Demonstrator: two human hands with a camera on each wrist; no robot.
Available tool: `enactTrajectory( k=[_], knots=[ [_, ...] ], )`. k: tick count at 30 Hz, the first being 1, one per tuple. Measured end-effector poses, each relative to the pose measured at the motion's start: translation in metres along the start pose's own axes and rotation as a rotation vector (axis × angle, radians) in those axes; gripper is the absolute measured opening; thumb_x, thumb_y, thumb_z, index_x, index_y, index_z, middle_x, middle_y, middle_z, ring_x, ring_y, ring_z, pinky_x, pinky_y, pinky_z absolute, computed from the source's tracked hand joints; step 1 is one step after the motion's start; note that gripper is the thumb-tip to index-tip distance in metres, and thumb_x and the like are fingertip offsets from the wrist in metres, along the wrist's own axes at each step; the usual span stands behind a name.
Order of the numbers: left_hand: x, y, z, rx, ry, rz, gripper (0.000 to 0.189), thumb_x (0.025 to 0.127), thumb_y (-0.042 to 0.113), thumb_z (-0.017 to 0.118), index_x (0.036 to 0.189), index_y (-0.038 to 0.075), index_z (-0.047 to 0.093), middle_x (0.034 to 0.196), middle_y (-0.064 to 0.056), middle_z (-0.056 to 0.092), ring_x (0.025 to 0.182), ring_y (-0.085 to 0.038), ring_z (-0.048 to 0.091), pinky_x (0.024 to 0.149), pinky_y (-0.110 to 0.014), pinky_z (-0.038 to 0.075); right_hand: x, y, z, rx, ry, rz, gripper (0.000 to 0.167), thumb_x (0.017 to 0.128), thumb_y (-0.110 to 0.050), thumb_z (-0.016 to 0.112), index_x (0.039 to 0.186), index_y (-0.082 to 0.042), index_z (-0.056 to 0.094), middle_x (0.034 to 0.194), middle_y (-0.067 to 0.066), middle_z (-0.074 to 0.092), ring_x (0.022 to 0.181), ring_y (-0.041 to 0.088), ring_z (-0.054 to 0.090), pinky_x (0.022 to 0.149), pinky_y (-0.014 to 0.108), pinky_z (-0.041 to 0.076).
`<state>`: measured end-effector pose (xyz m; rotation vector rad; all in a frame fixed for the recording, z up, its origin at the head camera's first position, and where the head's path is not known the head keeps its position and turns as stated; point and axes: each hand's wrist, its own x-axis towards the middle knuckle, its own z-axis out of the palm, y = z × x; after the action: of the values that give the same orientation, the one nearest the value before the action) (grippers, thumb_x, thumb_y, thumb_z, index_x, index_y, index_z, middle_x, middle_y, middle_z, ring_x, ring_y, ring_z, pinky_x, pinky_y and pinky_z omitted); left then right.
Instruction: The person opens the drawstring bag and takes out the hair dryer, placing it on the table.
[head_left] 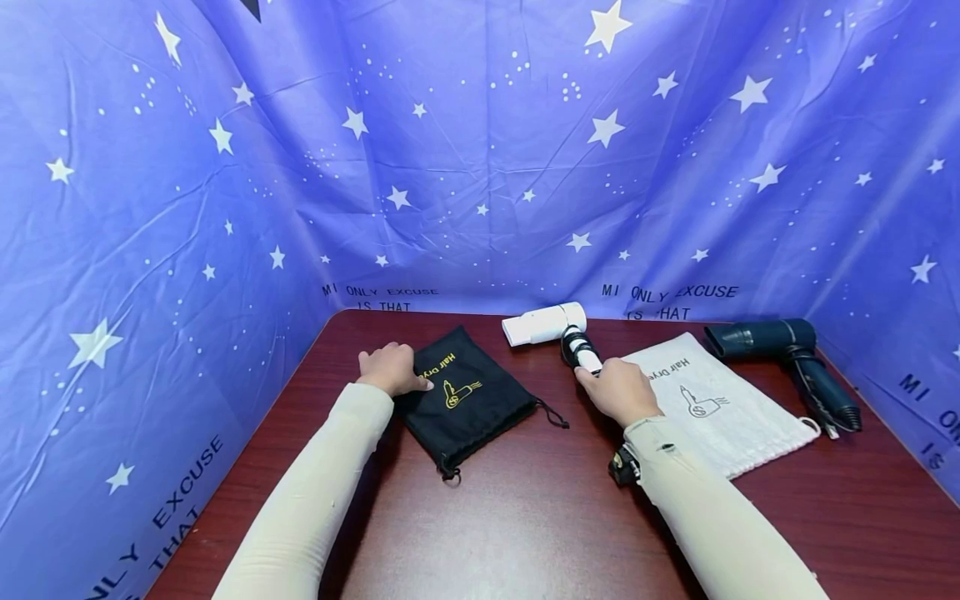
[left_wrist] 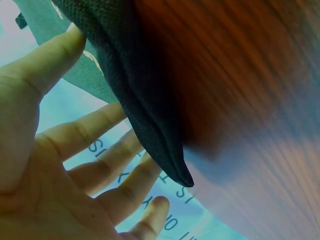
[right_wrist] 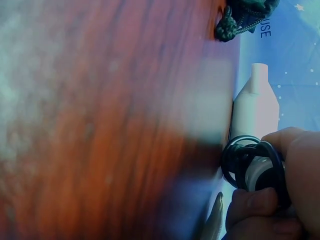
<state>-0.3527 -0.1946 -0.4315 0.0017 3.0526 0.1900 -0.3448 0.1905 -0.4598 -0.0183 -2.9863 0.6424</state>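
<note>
My left hand (head_left: 392, 369) is at the left edge of a black drawstring pouch (head_left: 491, 400) with gold "Hair Dryer" print. In the left wrist view its thumb lies on one face of the pouch (left_wrist: 145, 100) and the fingertips go behind the edge, pinching the cloth. My right hand (head_left: 624, 392) grips the handle end of a white hair dryer (head_left: 543, 323), whose nozzle points left. The right wrist view shows fingers curled round the handle, beside the black cord (right_wrist: 272, 152) looped about it. The handle's end is hidden by the hand.
A white drawstring pouch (head_left: 720, 417) lies flat, partly behind the right hand and forearm. Farther right lies a dark hair dryer (head_left: 772, 337) with its cord along the handle. Blue star-printed curtains (head_left: 480, 167) stand along the back and sides of the reddish-brown table (head_left: 525, 525).
</note>
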Motion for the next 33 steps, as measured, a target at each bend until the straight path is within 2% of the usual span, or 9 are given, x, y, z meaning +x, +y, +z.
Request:
enactTrajectory(
  k=[6,10,12,16,20,22,25,29,33],
  knots=[
    [0.0,-0.001,0.002,-0.002,0.01,0.004,0.058,0.08,0.058,0.083,0.111,0.01,0.073,0.114,-0.012,0.066,0.107,-0.033,0.063,0.101,-0.063,0.038,-0.005,-0.001,-0.005,-0.05,-0.043,0.057,0.07,0.094,-0.073,0.053,0.092,-0.004,0.066,0.095,0.024,0.069,0.08,0.038,0.066,0.058,0.048,0.046],
    [0.001,-0.001,0.002,-0.002,0.006,0.005,0.061,0.08,0.059,0.082,0.114,0.009,0.073,0.119,-0.014,0.065,0.11,-0.034,0.062,0.103,-0.065,0.037,-0.014,-0.009,-0.009,-0.069,0.032,0.04,0.066,0.094,-0.066,0.058,0.106,-0.001,0.054,0.096,0.025,0.068,0.082,0.042,0.068,0.056,0.05,0.045],
    [0.0,-0.002,0.003,-0.001,0.002,0.007,0.063,0.081,0.059,0.082,0.116,0.008,0.073,0.122,-0.015,0.063,0.111,-0.036,0.062,0.104,-0.066,0.036,-0.02,-0.017,-0.009,-0.068,0.089,-0.034,0.057,0.094,-0.054,0.063,0.11,-0.001,0.051,0.096,0.023,0.066,0.081,0.042,0.067,0.058,0.051,0.046],
    [-0.005,-0.002,0.004,-0.002,0.015,0.014,0.067,0.083,0.061,0.078,0.121,0.007,0.073,0.123,-0.017,0.062,0.112,-0.038,0.06,0.103,-0.065,0.039,-0.032,-0.037,-0.004,-0.075,0.145,-0.25,0.038,0.091,-0.039,0.068,0.111,-0.007,0.061,0.099,0.015,0.063,0.074,0.036,0.065,0.062,0.051,0.05],
    [-0.011,-0.001,0.001,0.009,0.02,0.045,0.07,0.084,0.065,0.074,0.125,0.008,0.071,0.123,-0.016,0.061,0.113,-0.039,0.058,0.101,-0.061,0.042,-0.041,-0.058,0.006,-0.079,0.105,-0.459,0.033,0.091,-0.037,0.073,0.113,-0.013,0.07,0.107,0.009,0.066,0.09,0.031,0.067,0.077,0.049,0.055],
    [-0.014,0.0,-0.002,0.02,-0.001,0.064,0.072,0.084,0.066,0.073,0.127,0.007,0.07,0.124,-0.016,0.061,0.115,-0.038,0.058,0.101,-0.061,0.042,-0.045,-0.068,0.013,-0.083,0.076,-0.567,0.033,0.093,-0.036,0.072,0.117,-0.013,0.071,0.114,0.007,0.068,0.103,0.03,0.066,0.089,0.047,0.055],
    [-0.019,0.0,-0.005,0.031,-0.05,0.087,0.075,0.083,0.066,0.074,0.129,0.007,0.069,0.126,-0.016,0.06,0.117,-0.038,0.057,0.102,-0.062,0.043,-0.049,-0.081,0.021,-0.091,0.038,-0.693,0.031,0.098,-0.034,0.069,0.122,-0.014,0.073,0.125,0.006,0.068,0.114,0.029,0.063,0.097,0.046,0.052],
    [-0.021,-0.002,-0.005,0.039,-0.101,0.099,0.077,0.081,0.064,0.077,0.13,0.006,0.067,0.131,-0.017,0.06,0.119,-0.038,0.057,0.105,-0.063,0.042,-0.053,-0.094,0.029,-0.136,0.025,-0.764,0.028,0.1,-0.037,0.067,0.12,-0.019,0.076,0.125,0.004,0.069,0.111,0.027,0.063,0.09,0.047,0.054],
    [-0.022,-0.004,-0.002,0.053,-0.106,0.1,0.078,0.078,0.064,0.08,0.13,0.007,0.067,0.132,-0.017,0.06,0.118,-0.038,0.058,0.105,-0.063,0.042,-0.056,-0.101,0.032,-0.197,-0.016,-0.737,0.027,0.096,-0.042,0.071,0.114,-0.023,0.078,0.119,0.004,0.071,0.102,0.028,0.062,0.08,0.047,0.054]
  ],
)
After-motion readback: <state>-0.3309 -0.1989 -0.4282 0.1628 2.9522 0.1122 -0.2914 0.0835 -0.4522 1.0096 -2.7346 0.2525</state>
